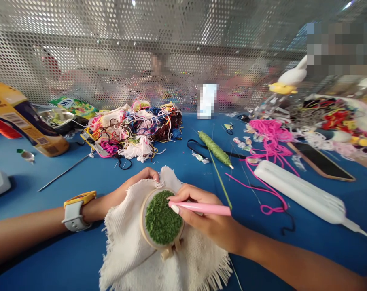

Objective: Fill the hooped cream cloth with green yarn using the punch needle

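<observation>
A small wooden embroidery hoop (pixel 144 226) holds white cloth (pixel 131 258) on the blue table; its inside is filled with green looped stitching (pixel 162 218). My left hand (pixel 131 188), with a white and yellow watch (pixel 75 210) on the wrist, grips the cloth and the hoop's far edge. My right hand (pixel 207 220) holds a pink punch needle (pixel 204 208), its tip against the green stitching. Green yarn (pixel 221 180) runs from the needle up to a green yarn spool (pixel 215 148).
A tangled heap of coloured yarn (pixel 134 129) lies beyond the hoop. Pink yarn (pixel 268 137), a white oblong case (pixel 301 194) and a dark phone (pixel 321 161) sit to the right. A yellow bottle (pixel 25 121) and a thin metal rod (pixel 63 171) lie left. A perforated metal screen (pixel 171 48) backs the table.
</observation>
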The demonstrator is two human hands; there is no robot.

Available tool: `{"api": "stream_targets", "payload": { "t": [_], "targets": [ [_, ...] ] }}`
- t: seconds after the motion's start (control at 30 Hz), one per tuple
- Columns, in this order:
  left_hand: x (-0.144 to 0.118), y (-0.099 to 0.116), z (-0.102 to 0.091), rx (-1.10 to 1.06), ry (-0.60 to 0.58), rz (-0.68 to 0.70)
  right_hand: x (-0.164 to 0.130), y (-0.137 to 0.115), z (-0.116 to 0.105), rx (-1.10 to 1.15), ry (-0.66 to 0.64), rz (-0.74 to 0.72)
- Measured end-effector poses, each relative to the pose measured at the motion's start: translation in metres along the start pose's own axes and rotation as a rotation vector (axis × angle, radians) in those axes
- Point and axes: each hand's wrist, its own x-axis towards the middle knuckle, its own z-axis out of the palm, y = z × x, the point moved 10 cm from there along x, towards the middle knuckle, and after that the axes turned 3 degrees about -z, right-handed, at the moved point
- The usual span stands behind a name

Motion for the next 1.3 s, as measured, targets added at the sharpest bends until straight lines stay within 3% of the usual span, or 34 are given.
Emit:
{"api": "stream_targets", "payload": {
  "t": [0.17, 0.5, 0.73, 0.93, 1.1, 1.3],
  "targets": [
    [0.004, 0.0, 0.005, -0.044, -0.082, 0.102, 0.0, -0.007, 0.001, -0.041, -0.008, -0.051],
    [0.002, 0.007, 0.006, 0.171, -0.041, 0.071, 0.001, -0.014, 0.001, -0.071, -0.005, -0.105],
    [0.005, -0.003, 0.006, 0.123, -0.123, 0.162, -0.002, -0.014, 0.0, -0.066, 0.004, -0.13],
    [0.005, -0.007, 0.009, 0.005, -0.186, 0.069, -0.004, -0.007, -0.001, -0.042, -0.004, -0.115],
    [0.006, 0.0, 0.012, 0.006, -0.213, 0.091, -0.002, -0.006, 0.003, -0.055, -0.031, -0.081],
    [0.006, -0.008, 0.011, 0.007, -0.223, 0.068, -0.001, -0.011, 0.007, -0.066, -0.055, -0.102]
  ]
}}
